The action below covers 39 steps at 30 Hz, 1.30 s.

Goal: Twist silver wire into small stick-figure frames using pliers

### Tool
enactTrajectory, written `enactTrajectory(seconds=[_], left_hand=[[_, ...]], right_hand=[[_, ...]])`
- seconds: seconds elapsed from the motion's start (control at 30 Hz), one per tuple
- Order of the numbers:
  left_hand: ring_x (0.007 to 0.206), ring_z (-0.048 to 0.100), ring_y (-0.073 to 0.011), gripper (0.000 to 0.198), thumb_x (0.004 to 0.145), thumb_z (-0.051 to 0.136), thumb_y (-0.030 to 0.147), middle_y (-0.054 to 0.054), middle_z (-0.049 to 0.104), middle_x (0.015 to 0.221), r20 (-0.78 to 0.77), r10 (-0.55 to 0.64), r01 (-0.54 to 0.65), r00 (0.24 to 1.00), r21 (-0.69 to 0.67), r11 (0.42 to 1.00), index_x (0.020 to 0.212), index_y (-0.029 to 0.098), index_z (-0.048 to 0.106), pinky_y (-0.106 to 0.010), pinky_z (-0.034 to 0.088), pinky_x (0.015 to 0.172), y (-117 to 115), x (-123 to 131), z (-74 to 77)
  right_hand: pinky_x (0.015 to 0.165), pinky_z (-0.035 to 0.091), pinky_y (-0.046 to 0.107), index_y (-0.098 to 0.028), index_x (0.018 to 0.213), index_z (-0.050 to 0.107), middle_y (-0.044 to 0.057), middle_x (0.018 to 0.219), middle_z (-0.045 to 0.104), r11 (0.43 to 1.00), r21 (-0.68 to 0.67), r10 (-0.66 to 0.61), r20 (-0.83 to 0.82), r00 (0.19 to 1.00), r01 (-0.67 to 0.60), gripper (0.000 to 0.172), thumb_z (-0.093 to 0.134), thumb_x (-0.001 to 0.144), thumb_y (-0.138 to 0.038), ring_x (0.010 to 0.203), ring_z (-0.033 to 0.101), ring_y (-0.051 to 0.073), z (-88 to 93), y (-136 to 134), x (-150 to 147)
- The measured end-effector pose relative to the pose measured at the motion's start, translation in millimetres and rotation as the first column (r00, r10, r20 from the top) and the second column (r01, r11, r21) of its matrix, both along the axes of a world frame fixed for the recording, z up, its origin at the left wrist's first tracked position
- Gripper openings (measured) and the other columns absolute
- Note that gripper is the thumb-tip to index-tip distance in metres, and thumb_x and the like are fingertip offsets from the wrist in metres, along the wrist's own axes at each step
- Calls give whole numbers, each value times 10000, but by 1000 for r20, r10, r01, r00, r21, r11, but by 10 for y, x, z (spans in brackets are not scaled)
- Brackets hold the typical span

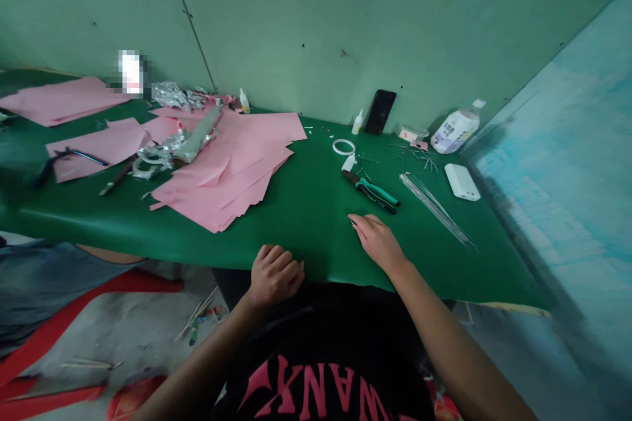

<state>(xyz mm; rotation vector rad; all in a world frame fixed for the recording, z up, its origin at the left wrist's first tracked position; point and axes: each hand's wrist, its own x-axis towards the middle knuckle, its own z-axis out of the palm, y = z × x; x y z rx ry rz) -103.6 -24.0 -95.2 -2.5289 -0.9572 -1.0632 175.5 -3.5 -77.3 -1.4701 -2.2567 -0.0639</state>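
Note:
My left hand [274,274] rests in a loose fist at the front edge of the green table mat [306,237], with nothing visible in it. My right hand [378,241] lies on the mat, fingers extended and pointing left, and holds nothing that I can see. Nearest to its fingertips are green-handled pliers [370,189], just beyond them. A bundle of thin metal wires [434,208] lies to the right of the pliers. Overlapping pink paper sheets [227,171] spread across the mat to the left of both hands.
Crumpled foil [172,95], black-handled pliers [72,160], a white tape roll [344,147], glue bottles [356,122], a phone [380,112], a white power bank [462,182] and a lotion bottle [455,128] lie on the mat. A green wall stands behind it.

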Motion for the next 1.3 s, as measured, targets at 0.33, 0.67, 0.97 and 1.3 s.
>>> enactTrajectory(seconds=[0.33, 0.67, 0.97, 1.3], left_hand=[[590, 419, -154, 319, 805, 638, 181, 15, 465, 536, 4, 0, 0, 1000, 6, 1000, 548, 199, 451, -336, 331, 633, 3, -4, -31], [582, 430, -150, 327, 805, 638, 176, 14, 465, 529, 5, 1, -1, 1000, 23, 1000, 537, 197, 452, -334, 325, 625, 4, 4, 3], [584, 438, -153, 326, 804, 639, 172, 10, 473, 529, 20, -3, 3, 1000, 26, 1000, 539, 196, 451, -339, 334, 625, -1, 1, -4], [631, 582, -126, 244, 904, 577, 292, -26, 644, 836, 272, 8, 141, 962, -526, 839, 1127, 192, 572, -265, 473, 583, 340, 456, 779]], right_hand=[[912, 558, 418, -146, 1192, 651, 114, 1107, 719, 999, -3, 54, 67, 996, -54, 398, 395, 916, -17, 1064, 637, 237, -25, 25, -29], [910, 558, 425, -146, 1182, 651, 117, 1084, 712, 997, -27, 78, 87, 993, -76, 456, 386, 861, 40, 1042, 627, 243, -35, 58, -10], [898, 569, 421, -137, 1064, 710, 125, 1045, 735, 998, -20, 59, -131, 990, -62, 380, 435, 856, 21, 1026, 652, 252, -39, 45, -38], [759, 618, 387, -188, 1131, 668, 95, 1013, 754, 989, 42, -68, -725, 685, 143, 271, 490, 962, -302, 917, 725, 220, 368, 240, -166]])
